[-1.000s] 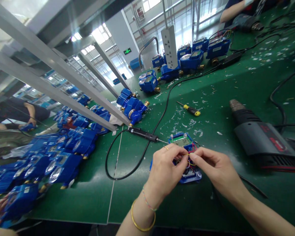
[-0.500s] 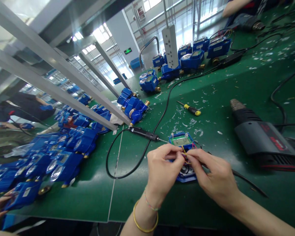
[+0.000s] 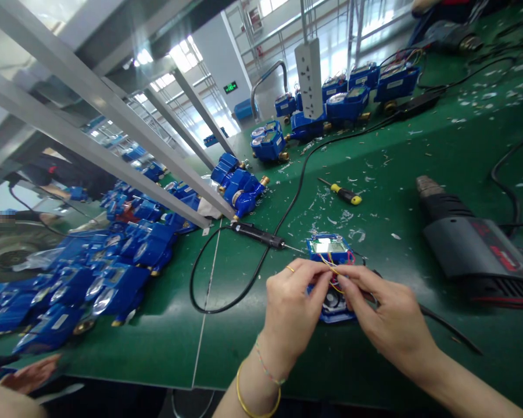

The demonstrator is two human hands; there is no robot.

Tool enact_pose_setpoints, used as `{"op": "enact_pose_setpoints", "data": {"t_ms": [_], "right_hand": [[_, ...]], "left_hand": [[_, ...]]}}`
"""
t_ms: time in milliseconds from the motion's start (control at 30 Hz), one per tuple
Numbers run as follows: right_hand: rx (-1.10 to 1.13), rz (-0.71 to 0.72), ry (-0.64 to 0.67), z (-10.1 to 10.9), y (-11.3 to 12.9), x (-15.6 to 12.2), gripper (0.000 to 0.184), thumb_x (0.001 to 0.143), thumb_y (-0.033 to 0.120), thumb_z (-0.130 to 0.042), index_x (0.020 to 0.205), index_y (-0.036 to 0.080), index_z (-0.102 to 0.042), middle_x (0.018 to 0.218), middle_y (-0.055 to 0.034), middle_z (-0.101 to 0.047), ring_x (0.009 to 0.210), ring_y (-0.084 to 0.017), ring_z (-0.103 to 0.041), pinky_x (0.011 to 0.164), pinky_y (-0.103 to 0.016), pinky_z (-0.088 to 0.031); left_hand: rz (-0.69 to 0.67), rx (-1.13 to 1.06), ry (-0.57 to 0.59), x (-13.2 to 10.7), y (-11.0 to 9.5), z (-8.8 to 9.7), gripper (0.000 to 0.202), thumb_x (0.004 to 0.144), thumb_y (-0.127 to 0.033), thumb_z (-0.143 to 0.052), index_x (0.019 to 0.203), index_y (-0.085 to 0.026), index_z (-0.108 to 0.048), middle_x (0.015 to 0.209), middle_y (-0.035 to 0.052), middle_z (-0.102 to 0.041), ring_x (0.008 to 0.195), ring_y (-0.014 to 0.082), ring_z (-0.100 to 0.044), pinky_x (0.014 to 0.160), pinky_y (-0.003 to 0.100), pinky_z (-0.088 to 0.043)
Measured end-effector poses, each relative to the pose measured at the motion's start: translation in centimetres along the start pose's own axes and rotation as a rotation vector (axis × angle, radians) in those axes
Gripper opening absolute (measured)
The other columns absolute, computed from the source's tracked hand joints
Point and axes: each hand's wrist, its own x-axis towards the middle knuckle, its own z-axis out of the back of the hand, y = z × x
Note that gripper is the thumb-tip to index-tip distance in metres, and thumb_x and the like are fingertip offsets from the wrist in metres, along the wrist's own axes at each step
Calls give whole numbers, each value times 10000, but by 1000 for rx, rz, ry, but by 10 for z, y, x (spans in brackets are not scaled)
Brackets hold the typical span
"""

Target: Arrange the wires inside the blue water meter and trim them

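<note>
A blue water meter lies open on the green bench, its small display and circuit board showing at the far end. Thin coloured wires rise out of it. Over the meter, my left hand pinches these wires between thumb and fingers. My right hand is closed on the same wires just to the right, its fingertips almost meeting those of the left. Both hands hide the middle of the meter. What the fingertips press together is too small to make out.
A black electric screwdriver points at the meter from the left. Beyond lies a yellow-black screwdriver; at right, a heat gun. Many blue meters crowd the left, near another person's hand. A power strip hangs ahead.
The view has shifted slightly. My hands stay pinched on the wires, and the display now catches glare. At the far left, the other person's hand has let go of a blue meter.
</note>
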Motion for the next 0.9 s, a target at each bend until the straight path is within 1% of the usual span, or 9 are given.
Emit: {"op": "enact_pose_setpoints", "data": {"t_ms": [100, 167, 233, 333, 500, 600, 667, 767, 900], "right_hand": [[-56, 104, -24, 0, -1, 0, 157, 930, 96, -559, 1048, 122, -660, 963, -53, -740, 838, -99, -704, 845, -163, -518], [-90, 165, -24, 1, -2, 0, 182, 924, 59, -548, 1064, 93, -658, 991, -88, -738, 876, -115, -701, 868, -187, -514], [-120, 206, -13, 1, -3, -1, 201, 924, 39, -537, 1085, 69, -653, 992, -111, -734, 868, -131, -698, 840, -212, -519], [-177, 248, 15, 1, -4, -2, 209, 927, 34, -529, 1099, 48, -647, 959, -125, -723, 812, -161, -684, 752, -265, -527], [-295, 349, 27, 0, -4, -5, 196, 921, 23, -515, 1074, 38, -635, 871, -127, -696, 726, -201, -634, 653, -326, -499], [-323, 387, 26, 1, -3, -3, 188, 920, 17, -502, 1053, 23, -634, 810, -119, -680, 699, -209, -618, 645, -340, -493], [-305, 376, 26, 2, -3, 0, 179, 920, 20, -508, 1040, 34, -640, 814, -113, -683, 708, -204, -628, 654, -333, -497], [-212, 302, 33, 3, -3, 2, 171, 921, 32, -529, 1032, 65, -654, 867, -101, -706, 745, -175, -661, 695, -291, -517], [-86, 176, 26, 4, -4, 2, 170, 918, 46, -545, 1020, 104, -667, 950, -74, -733, 839, -123, -696, 799, -205, -530]], "left_hand": [[-25, 29, 20, 1, 1, 1, 79, 883, -108, -656, 904, -152, -718, 861, 27, -748, 766, 127, -704, 731, 205, -550], [-44, 67, 38, 2, 1, 2, 68, 884, -111, -654, 893, -150, -709, 852, 27, -747, 759, 135, -706, 720, 213, -549], [-73, 129, 56, 2, 1, 3, 66, 893, -118, -642, 888, -152, -699, 851, 28, -748, 765, 149, -710, 722, 229, -548], [-119, 251, 95, 2, -1, 3, 87, 914, -124, -605, 900, -161, -682, 847, 29, -744, 756, 165, -709, 716, 253, -547], [-161, 434, 182, 2, -7, 3, 142, 921, -122, -557, 820, -166, -647, 785, 31, -706, 678, 172, -679, 602, 259, -499], [-98, 424, 156, 4, -10, 2, 178, 901, -131, -570, 738, -180, -622, 724, 14, -660, 643, 154, -640, 580, 244, -466], [-10, 338, 124, 4, -11, 1, 191, 884, -135, -581, 703, -184, -611, 703, 5, -641, 636, 137, -621, 592, 227, -464], [117, 170, 114, 6, -9, 0, 183, 850, -120, -598, 679, -184, -608, 684, -4, -629, 644, 122, -615, 610, 204, -476], [185, 49, 131, 8, -3, 1, 171, 837, -117, -617, 677, -177, -627, 675, -5, -650, 656, 123, -636, 605, 192, -497]]}}
